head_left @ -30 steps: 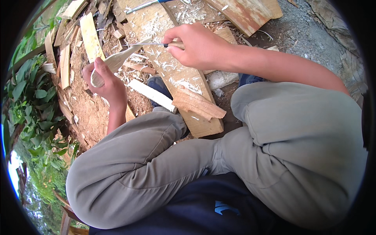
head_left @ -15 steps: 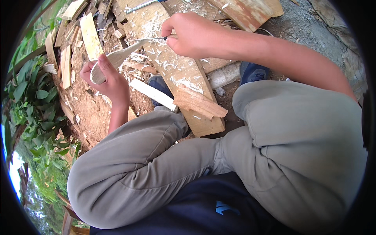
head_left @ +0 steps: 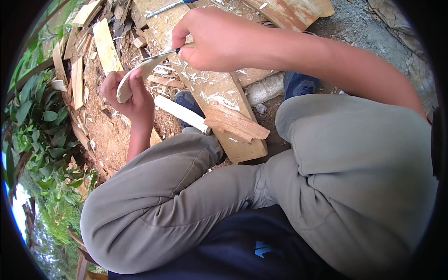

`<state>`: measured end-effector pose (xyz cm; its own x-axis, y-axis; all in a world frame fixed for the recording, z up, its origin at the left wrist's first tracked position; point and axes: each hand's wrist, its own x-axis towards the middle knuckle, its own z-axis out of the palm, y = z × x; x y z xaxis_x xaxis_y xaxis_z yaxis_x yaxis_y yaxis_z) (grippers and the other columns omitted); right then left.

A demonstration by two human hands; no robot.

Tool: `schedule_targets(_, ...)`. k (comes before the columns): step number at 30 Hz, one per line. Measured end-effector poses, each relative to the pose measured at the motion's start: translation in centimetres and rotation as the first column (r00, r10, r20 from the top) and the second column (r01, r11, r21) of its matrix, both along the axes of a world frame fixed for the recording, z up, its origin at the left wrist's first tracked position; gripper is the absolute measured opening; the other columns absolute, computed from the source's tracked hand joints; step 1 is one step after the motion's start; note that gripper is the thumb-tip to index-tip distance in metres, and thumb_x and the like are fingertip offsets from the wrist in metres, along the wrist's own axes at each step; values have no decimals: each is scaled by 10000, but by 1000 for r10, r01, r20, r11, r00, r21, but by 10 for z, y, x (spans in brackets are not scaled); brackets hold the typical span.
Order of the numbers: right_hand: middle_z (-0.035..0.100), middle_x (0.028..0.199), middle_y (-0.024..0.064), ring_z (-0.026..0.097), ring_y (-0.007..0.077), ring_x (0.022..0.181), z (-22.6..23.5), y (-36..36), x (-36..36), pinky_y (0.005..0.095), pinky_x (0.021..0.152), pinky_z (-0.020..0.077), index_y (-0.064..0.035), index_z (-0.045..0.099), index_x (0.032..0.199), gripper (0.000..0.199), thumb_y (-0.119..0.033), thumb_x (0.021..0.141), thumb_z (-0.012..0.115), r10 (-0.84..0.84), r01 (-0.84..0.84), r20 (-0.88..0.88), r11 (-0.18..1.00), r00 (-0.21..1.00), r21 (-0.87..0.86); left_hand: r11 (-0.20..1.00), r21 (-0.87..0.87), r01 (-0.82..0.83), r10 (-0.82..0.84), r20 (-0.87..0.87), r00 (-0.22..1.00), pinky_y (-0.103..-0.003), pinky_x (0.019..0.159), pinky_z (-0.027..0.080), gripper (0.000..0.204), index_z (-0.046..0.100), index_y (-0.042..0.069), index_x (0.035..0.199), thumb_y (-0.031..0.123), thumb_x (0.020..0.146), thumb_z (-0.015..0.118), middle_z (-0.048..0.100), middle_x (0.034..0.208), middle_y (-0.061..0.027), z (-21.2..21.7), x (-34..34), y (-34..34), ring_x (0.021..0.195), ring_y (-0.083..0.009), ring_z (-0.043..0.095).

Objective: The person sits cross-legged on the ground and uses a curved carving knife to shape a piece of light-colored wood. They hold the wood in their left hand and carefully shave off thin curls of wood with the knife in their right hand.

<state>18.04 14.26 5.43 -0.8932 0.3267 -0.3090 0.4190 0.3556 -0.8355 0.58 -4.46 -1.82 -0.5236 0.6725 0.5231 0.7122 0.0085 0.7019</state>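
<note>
The left hand (head_left: 133,95) is closed around the lower end of a pale wooden piece (head_left: 135,77), and the right hand (head_left: 210,39), closed on a knife (head_left: 156,56), lays its blade on the upper end

No packages, signs or screens show anywhere in the frame. The only marking of that kind is a small light-blue printed emblem (head_left: 265,248) on the dark navy cloth at the lower middle of the frame, just below where the two grey trouser legs meet; its shape is too small to make out.
</note>
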Motion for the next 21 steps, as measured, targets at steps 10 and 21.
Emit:
schedule_targets(10, 649, 668, 158, 618, 222, 558, -22, -1, 12, 380, 555, 476, 5, 694, 1055, 243, -123, 868, 609, -40, 38, -29, 997, 999, -65, 1000, 16, 2, -1, -56, 998, -285, 707, 388, 322, 481, 42, 1096, 123, 920, 737, 506, 902, -41, -4, -2, 2, 767, -132, 466)
schedule_targets(21, 677, 732, 194, 679, 256, 662, -22, -12, 11, 391, 657, 522, 4, 704, 1059, 252, -135, 865, 621, -94, 87, -76, 991, 993, -101, 994, 3, -108, 107, 100, 989, -259, 712, 390, 288, 466, 47, 1065, 135, 945, 712, 458, 945, -29, 2, 3, 9, 833, -102, 438)
